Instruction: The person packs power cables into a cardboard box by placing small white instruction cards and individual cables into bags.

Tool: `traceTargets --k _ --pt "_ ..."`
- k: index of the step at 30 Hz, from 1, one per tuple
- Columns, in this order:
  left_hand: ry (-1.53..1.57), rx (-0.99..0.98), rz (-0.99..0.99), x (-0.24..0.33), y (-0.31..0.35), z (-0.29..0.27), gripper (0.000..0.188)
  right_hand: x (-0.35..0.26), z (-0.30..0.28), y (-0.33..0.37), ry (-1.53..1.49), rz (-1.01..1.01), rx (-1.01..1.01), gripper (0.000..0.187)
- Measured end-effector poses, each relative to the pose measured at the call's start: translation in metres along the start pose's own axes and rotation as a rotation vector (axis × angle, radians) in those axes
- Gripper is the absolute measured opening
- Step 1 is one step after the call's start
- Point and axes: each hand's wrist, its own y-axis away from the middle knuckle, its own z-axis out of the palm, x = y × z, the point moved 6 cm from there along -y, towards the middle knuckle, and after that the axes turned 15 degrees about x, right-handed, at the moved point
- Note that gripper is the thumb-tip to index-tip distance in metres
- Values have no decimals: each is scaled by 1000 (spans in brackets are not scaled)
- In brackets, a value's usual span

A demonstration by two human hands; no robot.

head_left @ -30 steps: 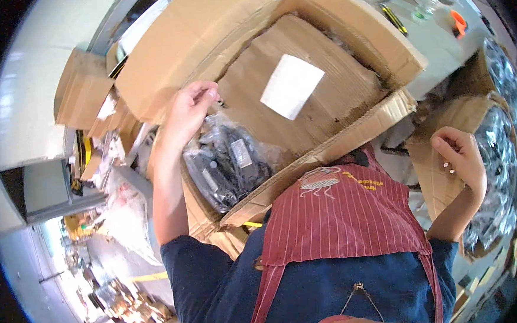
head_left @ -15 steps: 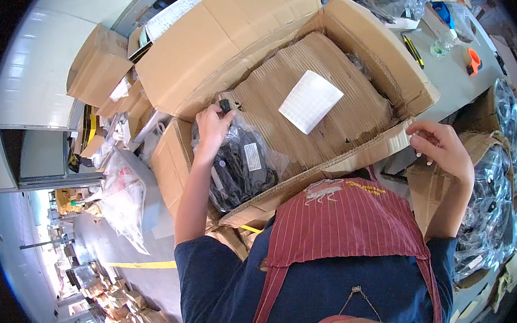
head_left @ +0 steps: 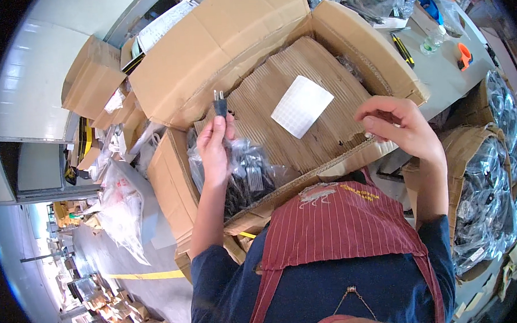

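Between the thumb and fingers of my left hand (head_left: 215, 145) is a black power plug (head_left: 220, 106), its metal prongs pointing away from me. Just below that hand, bagged black cords (head_left: 249, 177) lie in clear plastic at the left end of a big open cardboard box (head_left: 216, 51). A brown corrugated sheet (head_left: 278, 101) covers most of the box's contents. On it rests a white sheet of small labels (head_left: 302, 106). My right hand (head_left: 401, 123) hovers over the box's near right edge, fingers curled; whatever is in them is too small to make out.
On the grey table at the right are a yellow-black cutter (head_left: 402, 50), an orange tape ring (head_left: 464, 56) and a small clear bottle (head_left: 432, 44). Another carton (head_left: 470, 142) with plastic-wrapped black goods stands at my right. Cartons (head_left: 92, 77) are stacked at the left.
My left hand has lifted the plug up from the bagged cords, prongs now showing. My right hand has moved left and inward, over the box's near right edge.
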Motion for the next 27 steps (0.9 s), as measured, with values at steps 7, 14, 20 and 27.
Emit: traceTargets --k 7,14,20,27 --pt "80 -247 -172 34 47 31 37 -36 47 -27 -199 -76 22 22" --pt "8 -252 -78 34 59 45 38 -46 107 -51 -89 -504 133 16" --pt "42 -251 -89 32 62 44 36 -48 127 -57 -12 -605 225 16" --pt "90 -257 -99 27 59 44 35 -55 136 -46 222 -967 406 19"
